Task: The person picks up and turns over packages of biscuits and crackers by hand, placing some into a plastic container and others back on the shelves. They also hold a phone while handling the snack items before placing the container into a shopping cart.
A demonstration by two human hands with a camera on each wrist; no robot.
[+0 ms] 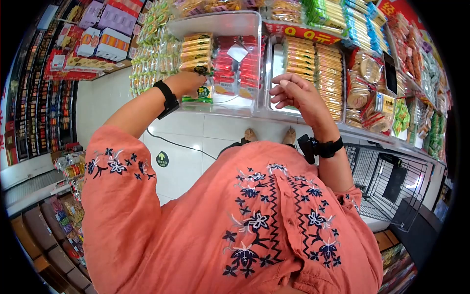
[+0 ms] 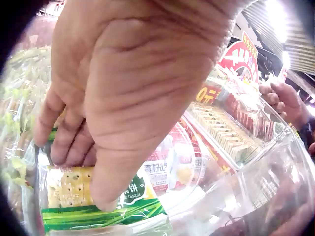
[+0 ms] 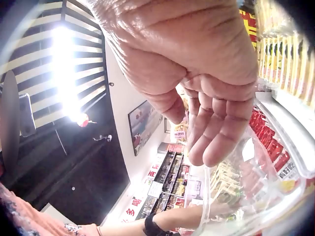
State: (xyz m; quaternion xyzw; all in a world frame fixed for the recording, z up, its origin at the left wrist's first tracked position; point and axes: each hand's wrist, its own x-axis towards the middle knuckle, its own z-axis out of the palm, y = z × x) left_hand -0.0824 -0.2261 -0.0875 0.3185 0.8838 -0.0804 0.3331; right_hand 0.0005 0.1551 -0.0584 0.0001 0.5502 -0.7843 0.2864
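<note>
In the head view my left hand (image 1: 183, 84) reaches into a clear plastic bin (image 1: 258, 54) at its near left corner. The left wrist view shows its thumb and fingers pinching a biscuit packet (image 2: 74, 189), see-through with a green band and square yellow biscuits inside. Gold-wrapped packets (image 1: 197, 49) and red packets (image 1: 225, 61) stand in rows just beyond that hand. My right hand (image 1: 304, 95) hovers over the near edge of the neighbouring bin of tan biscuit packets (image 1: 299, 56). Its fingers are loosely bent, with nothing in them.
A wire shopping cart (image 1: 391, 181) stands to the right below the counter. Round biscuits in bags (image 1: 364, 68) lie on the right side of the display. Boxed goods (image 1: 115, 44) are stacked at the left. A dark cable (image 1: 181, 143) crosses the tiled floor.
</note>
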